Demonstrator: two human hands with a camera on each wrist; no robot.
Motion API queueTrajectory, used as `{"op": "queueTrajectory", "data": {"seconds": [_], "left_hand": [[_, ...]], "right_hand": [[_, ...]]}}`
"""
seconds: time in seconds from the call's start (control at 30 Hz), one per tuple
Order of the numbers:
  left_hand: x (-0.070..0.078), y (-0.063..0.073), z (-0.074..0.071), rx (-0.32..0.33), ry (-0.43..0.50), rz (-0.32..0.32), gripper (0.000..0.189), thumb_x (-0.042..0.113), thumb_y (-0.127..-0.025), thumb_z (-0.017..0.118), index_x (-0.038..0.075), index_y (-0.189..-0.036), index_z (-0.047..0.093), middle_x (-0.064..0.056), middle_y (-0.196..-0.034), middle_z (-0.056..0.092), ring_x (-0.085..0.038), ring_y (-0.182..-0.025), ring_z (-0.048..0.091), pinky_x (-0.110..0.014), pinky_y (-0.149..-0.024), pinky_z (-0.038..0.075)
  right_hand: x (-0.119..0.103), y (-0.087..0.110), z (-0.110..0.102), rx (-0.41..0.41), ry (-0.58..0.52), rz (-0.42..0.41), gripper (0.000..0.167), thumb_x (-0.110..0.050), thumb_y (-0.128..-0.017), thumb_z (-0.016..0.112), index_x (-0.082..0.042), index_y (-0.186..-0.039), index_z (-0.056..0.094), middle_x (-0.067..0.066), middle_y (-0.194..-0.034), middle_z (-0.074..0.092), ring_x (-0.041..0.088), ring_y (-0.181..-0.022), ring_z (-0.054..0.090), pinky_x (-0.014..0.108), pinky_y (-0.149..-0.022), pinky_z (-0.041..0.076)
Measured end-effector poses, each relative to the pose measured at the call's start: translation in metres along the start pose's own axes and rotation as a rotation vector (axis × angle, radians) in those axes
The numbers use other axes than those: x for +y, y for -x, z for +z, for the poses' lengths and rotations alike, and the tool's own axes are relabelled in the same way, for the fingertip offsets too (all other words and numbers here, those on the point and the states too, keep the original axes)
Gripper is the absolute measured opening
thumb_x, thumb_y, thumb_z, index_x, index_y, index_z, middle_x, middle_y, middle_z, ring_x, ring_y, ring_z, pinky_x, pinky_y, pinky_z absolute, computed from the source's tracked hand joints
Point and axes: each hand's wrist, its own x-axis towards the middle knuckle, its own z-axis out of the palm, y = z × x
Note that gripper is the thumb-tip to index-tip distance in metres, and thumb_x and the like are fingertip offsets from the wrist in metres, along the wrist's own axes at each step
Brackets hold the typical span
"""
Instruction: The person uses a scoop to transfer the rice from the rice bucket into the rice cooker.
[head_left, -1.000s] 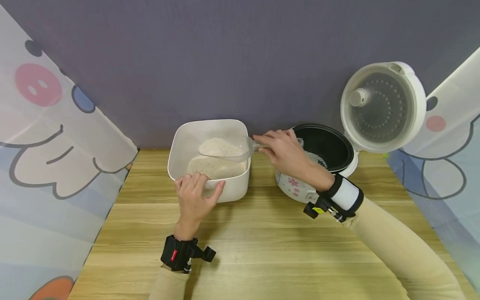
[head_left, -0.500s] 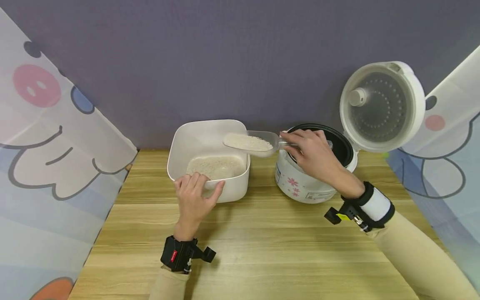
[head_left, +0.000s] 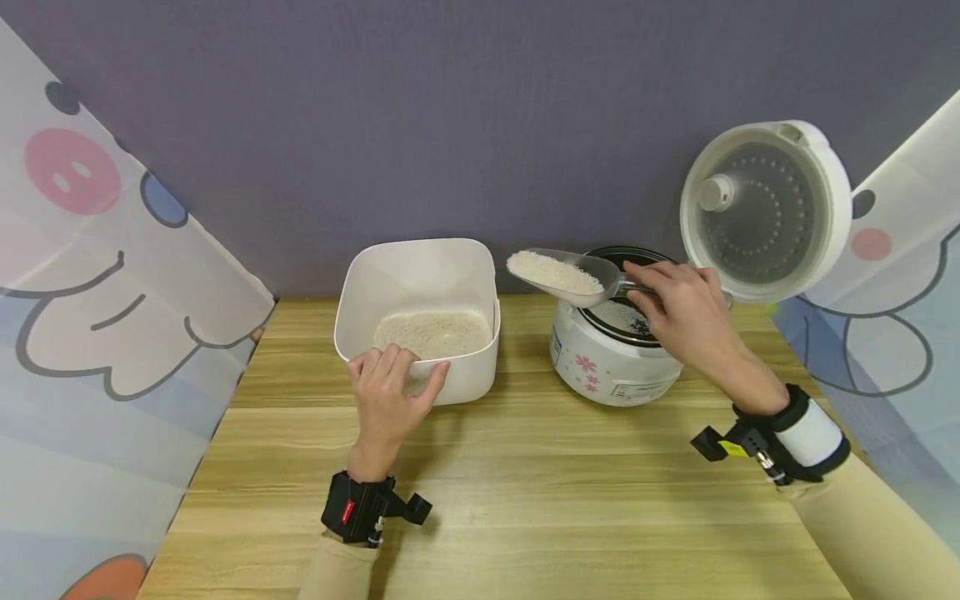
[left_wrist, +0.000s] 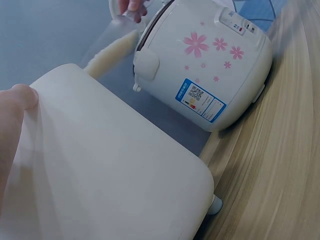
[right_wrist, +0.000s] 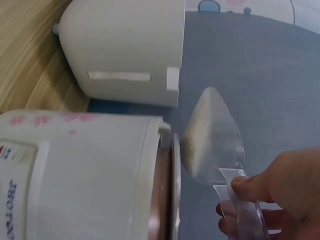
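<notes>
My right hand (head_left: 686,317) grips the handle of a clear plastic scoop (right_wrist: 227,132) heaped with white rice (head_left: 555,273). The scoop is held level above the left rim of the rice cooker (head_left: 600,367), its tip pointing left. Some rice (head_left: 621,317) lies inside the cooker's dark inner pot (head_left: 630,252). With fingers over the near rim and thumb along the outside, my left hand (head_left: 390,400) holds the white rice bin (head_left: 465,375). A layer of rice shows on the bin's floor.
The cooker's white lid (head_left: 765,212) stands raised at the back right. Both containers stand on a wooden table (head_left: 480,500), a narrow gap between them. Behind them rises a grey wall (head_left: 450,125), with cartoon-printed curtains (head_left: 97,275) at both sides.
My right hand has lifted the filled scoop out of the bin and carried it right, over to the cooker. My left hand has stayed on the bin's rim.
</notes>
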Motion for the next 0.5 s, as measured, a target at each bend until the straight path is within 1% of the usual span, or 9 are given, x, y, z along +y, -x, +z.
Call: {"op": "queueTrajectory", "data": {"seconds": [0.07, 0.17, 0.3, 0.5], "left_hand": [[0.000, 0.000, 0.000, 0.000, 0.000, -0.001, 0.051, 0.048, -0.096, 0.066, 0.005, -0.073, 0.052, -0.005, -0.067, 0.051, -0.028, -0.064, 0.040, -0.045, -0.077, 0.030], [0.000, 0.000, 0.000, -0.001, -0.002, -0.001, 0.051, 0.048, -0.095, 0.066, 0.005, -0.073, 0.052, -0.005, -0.067, 0.051, -0.028, -0.064, 0.040, -0.045, -0.077, 0.030], [0.000, 0.000, 0.001, -0.002, -0.002, 0.000, 0.051, 0.048, -0.095, 0.066, 0.005, -0.073, 0.052, -0.005, -0.067, 0.051, -0.028, -0.064, 0.040, -0.045, -0.077, 0.030], [0.000, 0.000, 0.001, 0.002, -0.001, 0.001, 0.050, 0.048, -0.095, 0.067, 0.005, -0.073, 0.052, -0.005, -0.066, 0.051, -0.028, -0.063, 0.040, -0.045, -0.077, 0.030]], "right_hand": [[0.005, 0.004, -0.001, 0.013, 0.004, 0.019, 0.038, -0.006, -0.097, 0.069, 0.000, -0.135, 0.065, 0.025, -0.119, 0.069, 0.046, -0.105, 0.063, 0.059, -0.088, 0.032], [0.012, 0.009, -0.003, 0.044, 0.019, 0.031, 0.038, -0.004, -0.095, 0.070, 0.001, -0.133, 0.065, 0.026, -0.118, 0.069, 0.048, -0.105, 0.063, 0.058, -0.085, 0.031], [0.019, 0.018, -0.005, 0.095, 0.062, 0.054, 0.038, -0.001, -0.094, 0.070, 0.002, -0.131, 0.066, 0.027, -0.118, 0.069, 0.049, -0.102, 0.062, 0.060, -0.083, 0.031], [0.028, 0.030, -0.005, 0.150, 0.113, 0.104, 0.036, -0.001, -0.093, 0.070, 0.004, -0.129, 0.067, 0.028, -0.118, 0.068, 0.050, -0.106, 0.062, 0.062, -0.087, 0.032]]}}
